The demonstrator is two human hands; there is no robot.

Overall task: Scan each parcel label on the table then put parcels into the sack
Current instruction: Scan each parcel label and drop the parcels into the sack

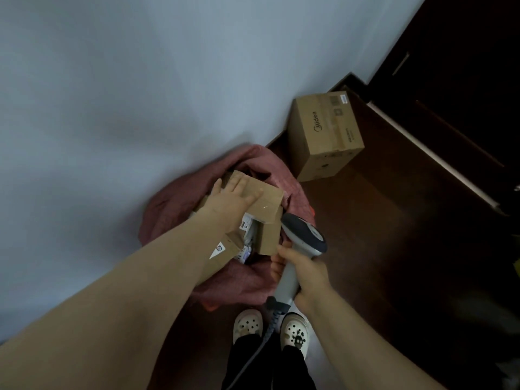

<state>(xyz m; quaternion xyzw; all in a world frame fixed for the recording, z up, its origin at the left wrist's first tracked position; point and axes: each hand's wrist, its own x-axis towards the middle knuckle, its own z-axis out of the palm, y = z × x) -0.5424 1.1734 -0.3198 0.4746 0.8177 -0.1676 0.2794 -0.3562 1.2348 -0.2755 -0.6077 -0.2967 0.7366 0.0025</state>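
1. Your 2 white clogs [247, 325] stand on the dark floor [380, 235] just short of the sack. This stance puts your arms over its opening.
2. Your right hand [306, 280] is clamped round the handle of the scanner [301, 237]. The scanner head points away from you over the sack's near rim, and the cable [270, 327] trails down between your feet. Judgement: you hold it ready for reading the next label.
3. The pink-red sack [166, 209] sits on the floor against the wall [140, 94], mouth upward. Several parcels already lie inside.
4. A lower parcel [225, 249] carries 1 white triangular sticker. A white label [245, 223] shows between the boxes. Its print is too small to read.
5. Your left hand [233, 195] lies flat, fingers straight and spread, on the top parcel [267, 201], the uppermost item in the sack. Judgement: the palm is seating the parcel among the others rather than gripping it.
6. Farther off, 1 large carton [326, 133] stands on the floor by the wall, printed "Midea". Its smaller print and corner label are not legible.
7. No counter is in view.
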